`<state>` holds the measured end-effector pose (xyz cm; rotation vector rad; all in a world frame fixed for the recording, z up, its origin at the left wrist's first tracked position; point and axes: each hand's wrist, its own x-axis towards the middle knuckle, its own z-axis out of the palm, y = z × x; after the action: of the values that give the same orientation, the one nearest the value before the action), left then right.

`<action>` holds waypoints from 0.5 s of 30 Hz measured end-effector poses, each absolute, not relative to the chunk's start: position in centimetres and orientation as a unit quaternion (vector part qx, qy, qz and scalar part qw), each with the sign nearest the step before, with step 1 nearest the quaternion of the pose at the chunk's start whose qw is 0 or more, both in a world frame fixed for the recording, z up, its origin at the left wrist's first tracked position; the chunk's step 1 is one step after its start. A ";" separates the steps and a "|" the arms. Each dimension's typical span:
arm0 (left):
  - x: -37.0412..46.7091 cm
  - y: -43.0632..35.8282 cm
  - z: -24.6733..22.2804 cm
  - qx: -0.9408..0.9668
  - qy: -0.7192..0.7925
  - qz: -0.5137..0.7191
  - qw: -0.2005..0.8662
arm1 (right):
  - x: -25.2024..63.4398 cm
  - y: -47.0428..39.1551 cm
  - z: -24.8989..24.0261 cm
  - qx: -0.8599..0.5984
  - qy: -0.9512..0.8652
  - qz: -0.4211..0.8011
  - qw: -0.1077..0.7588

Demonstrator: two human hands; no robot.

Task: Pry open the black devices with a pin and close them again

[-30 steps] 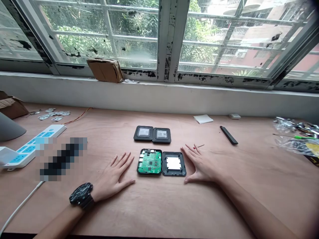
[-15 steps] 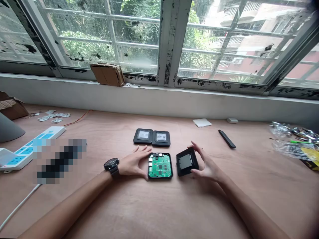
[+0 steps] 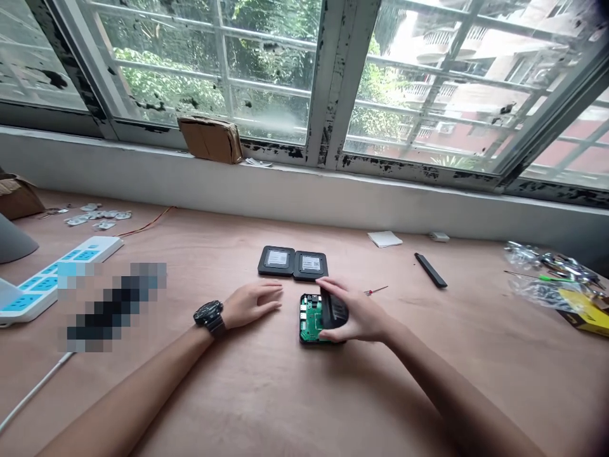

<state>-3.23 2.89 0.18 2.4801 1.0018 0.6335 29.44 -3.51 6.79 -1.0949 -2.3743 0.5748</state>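
Note:
A small black case base with a green circuit board (image 3: 311,320) in it lies on the table in front of me. My right hand (image 3: 354,311) grips the black cover (image 3: 333,310) of this case between thumb and fingers. The cover is tilted steeply over the right part of the board and hides it. Whether its lower edge touches the base I cannot tell. Left of the base, apart from it, my left hand (image 3: 252,303) rests on the table with fingers stretched out, holding nothing.
Two black square labelled units (image 3: 276,259) lie just behind the board. A small red screwdriver (image 3: 375,291) lies right of my right hand, a black bar (image 3: 431,271) farther right. Plastic bags (image 3: 537,289) are at far right; a white power strip (image 3: 61,276) is at left.
My right hand has carried the cover left, from beside the base to over the board, and tipped it up. My left hand has let go of the base's left side.

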 end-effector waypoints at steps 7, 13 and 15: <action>-2.9 2.6 -0.1 0.883 0.344 0.250 0.196 | 25.8 -2.3 5.3 -0.383 -0.904 0.149 0.117; -3.0 2.6 -0.4 0.884 0.344 0.252 0.191 | 25.5 -2.4 4.6 -0.379 -0.910 0.135 0.104; -2.9 2.5 -0.4 0.883 0.343 0.256 0.191 | 25.4 -2.4 4.5 -0.378 -0.911 0.133 0.097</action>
<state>-2.94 2.53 -0.36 2.4814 0.9631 0.7190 25.41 -2.36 4.50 -1.1195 -2.6974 0.3952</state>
